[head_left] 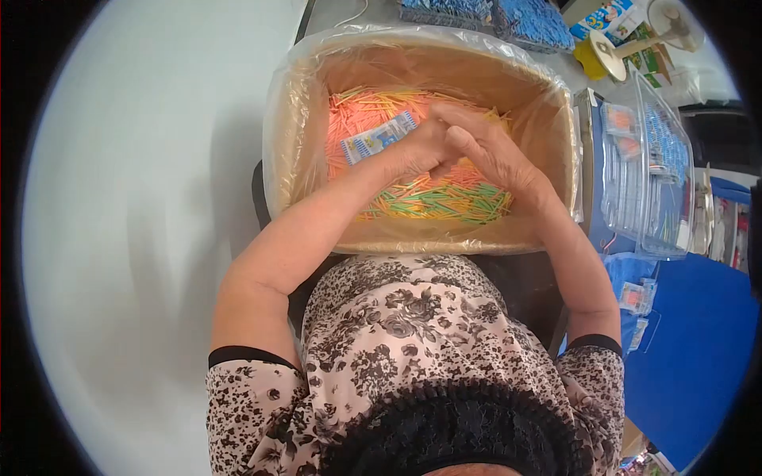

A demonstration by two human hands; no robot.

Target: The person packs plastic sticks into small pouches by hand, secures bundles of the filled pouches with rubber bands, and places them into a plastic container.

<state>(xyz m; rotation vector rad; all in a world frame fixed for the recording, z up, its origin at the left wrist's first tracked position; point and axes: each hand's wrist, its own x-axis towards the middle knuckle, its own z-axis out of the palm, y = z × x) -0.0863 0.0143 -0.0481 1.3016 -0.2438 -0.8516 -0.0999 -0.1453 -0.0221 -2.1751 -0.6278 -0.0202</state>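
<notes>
A large box (305, 159) lined with clear plastic holds many thin pink, yellow, orange and green sticks (444, 202). On the sticks at the left lies a blue and white printed packet (377, 140). My left hand (496, 155) and my right hand (425, 151) meet above the middle of the box, the fingers of both drawn in and touching. Whatever lies between them is hidden. The packet's upper end is beside my right hand, not visibly held.
Clear plastic trays (647, 170) with small packets stand to the right of the box. Blue bundles (532, 24) lie behind it. A white and yellow spool-like object (607, 55) stands at the back right. A white wall (135, 198) borders the left.
</notes>
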